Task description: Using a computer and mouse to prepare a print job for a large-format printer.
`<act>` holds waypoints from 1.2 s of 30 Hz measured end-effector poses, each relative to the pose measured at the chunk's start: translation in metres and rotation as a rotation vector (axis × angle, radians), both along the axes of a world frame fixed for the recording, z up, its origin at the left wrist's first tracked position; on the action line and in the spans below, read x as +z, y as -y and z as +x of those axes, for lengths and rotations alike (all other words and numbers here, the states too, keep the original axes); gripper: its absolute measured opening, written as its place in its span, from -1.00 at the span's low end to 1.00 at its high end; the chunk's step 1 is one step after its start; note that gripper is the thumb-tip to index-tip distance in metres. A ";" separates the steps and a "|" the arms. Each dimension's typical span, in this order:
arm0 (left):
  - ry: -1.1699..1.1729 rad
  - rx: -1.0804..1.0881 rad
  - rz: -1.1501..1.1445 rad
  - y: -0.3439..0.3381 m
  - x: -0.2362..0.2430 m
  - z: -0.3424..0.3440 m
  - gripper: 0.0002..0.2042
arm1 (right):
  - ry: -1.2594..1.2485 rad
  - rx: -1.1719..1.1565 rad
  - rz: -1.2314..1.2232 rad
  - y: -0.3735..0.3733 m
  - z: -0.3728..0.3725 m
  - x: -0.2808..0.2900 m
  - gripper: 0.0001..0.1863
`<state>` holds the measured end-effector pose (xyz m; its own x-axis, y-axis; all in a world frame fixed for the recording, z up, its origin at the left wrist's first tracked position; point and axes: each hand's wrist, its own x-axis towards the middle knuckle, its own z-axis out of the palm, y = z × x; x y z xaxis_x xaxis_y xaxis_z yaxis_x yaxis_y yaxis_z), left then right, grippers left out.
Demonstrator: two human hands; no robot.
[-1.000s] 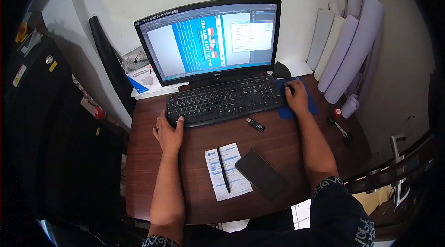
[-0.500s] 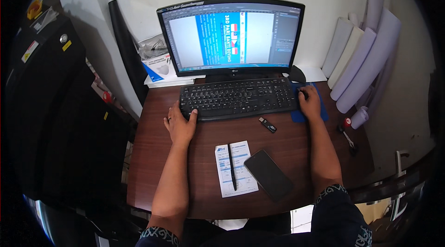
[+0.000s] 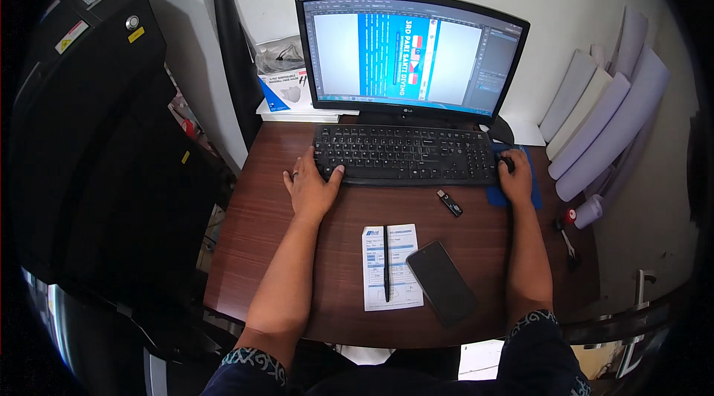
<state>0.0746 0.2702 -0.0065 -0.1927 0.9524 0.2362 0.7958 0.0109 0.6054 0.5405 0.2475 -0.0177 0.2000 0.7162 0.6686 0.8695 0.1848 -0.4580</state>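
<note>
Right grip (image 3: 517, 179) on mostly hidden mouse (image 3: 509, 164)

The monitor (image 3: 455, 61) — its dialog window has vanished.

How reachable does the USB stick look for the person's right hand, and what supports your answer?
Probably yes: the right hand is on the mouse, but the USB stick lies uncovered to its left on the desk, with nothing standing between them. The hand would likely leave the mouse first.
</note>
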 end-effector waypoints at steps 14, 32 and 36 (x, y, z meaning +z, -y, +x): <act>-0.006 -0.004 -0.007 0.002 0.003 0.001 -0.13 | -0.052 -0.036 0.004 -0.002 0.003 -0.002 -0.75; -0.101 -0.033 -0.026 0.006 0.006 0.001 0.03 | -0.002 0.000 -0.005 0.001 -0.005 0.005 -0.77; -0.095 -0.040 -0.037 0.006 0.008 0.003 0.02 | 0.022 0.005 0.019 0.001 -0.002 0.003 -0.76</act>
